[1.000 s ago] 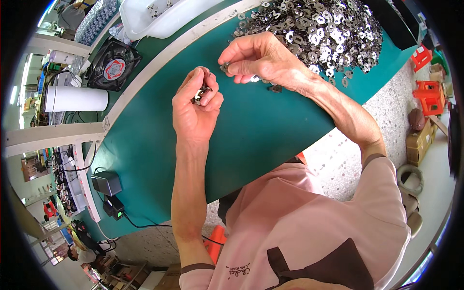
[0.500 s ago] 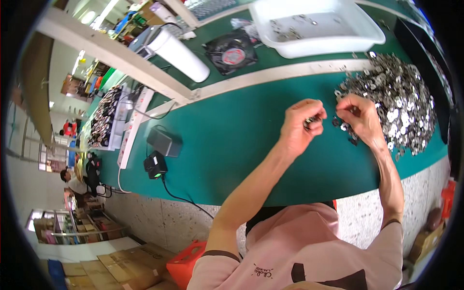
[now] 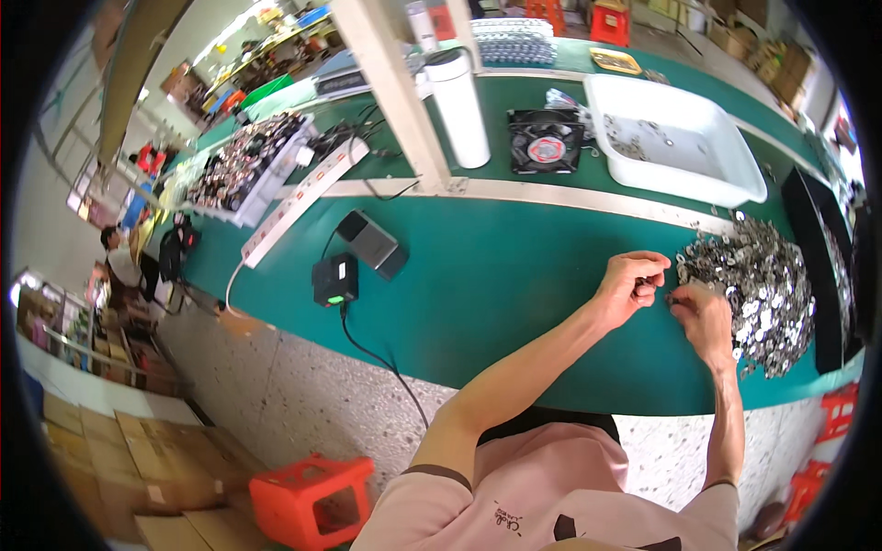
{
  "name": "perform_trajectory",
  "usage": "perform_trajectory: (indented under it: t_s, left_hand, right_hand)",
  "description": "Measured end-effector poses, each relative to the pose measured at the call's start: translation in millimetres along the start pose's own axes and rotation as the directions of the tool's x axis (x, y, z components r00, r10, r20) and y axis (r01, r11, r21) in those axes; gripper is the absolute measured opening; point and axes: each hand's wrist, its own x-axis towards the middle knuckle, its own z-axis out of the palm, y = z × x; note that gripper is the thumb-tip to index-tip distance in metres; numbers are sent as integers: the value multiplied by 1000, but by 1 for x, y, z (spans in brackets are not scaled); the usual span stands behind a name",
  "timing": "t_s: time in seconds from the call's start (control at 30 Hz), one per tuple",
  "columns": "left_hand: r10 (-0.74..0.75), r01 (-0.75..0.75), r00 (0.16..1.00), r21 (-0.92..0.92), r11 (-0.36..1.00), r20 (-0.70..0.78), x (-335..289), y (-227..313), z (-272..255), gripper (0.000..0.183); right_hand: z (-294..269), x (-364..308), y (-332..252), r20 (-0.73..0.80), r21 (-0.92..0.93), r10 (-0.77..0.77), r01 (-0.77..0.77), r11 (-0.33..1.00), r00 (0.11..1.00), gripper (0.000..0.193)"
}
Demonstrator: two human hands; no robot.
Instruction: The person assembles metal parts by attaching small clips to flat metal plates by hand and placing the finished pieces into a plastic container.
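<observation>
A heap of small shiny metal pieces (image 3: pixel 767 298), several of them ring-shaped like washers, lies at the right of the green table. My left hand (image 3: pixel 625 289) is closed just left of the heap, its fingers curled round a few small dark metal pieces. Close by, at the heap's near left edge, my right hand (image 3: pixel 706 321) has thumb and fingers pinched together, pointing toward the left hand. Whatever sits between the right fingertips is hidden or too small to make out. Both hands are low over the green tabletop (image 3: pixel 514 303).
A white tub (image 3: pixel 680 179) with scattered metal pieces stands behind the heap; a black box (image 3: pixel 818 266) borders it. Further left are a fan (image 3: pixel 544 142), a white bottle (image 3: pixel 457 110), a grey box (image 3: pixel 372 243), a black cabled device (image 3: pixel 335 280) and a power strip (image 3: pixel 303 204).
The whole view has swung, shifting the table in the picture. My hands are nearer each other, and the right one sits closer to me along the heap's edge. The left stays closed on its pieces.
</observation>
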Motion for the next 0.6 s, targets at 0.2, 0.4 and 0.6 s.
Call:
perform_trajectory:
  t_s: [0.2,0.4,0.6]
  left_hand:
    - [5,-5,1000,-9,1000,-9,-7,5,-4,9]
    - [45,-44,999,-74,996,16,7,4,-8,8]
    - [78,-83,996,-121,989,-50,13,14,-9,10]
  right_hand:
    - [9,2,-19,102,-15,29,-28,1000,994,9]
    - [10,39,0,52,25,-72,71,997,996,6]
    - [28,68,0,-50,235,99,-85,968,994,11]
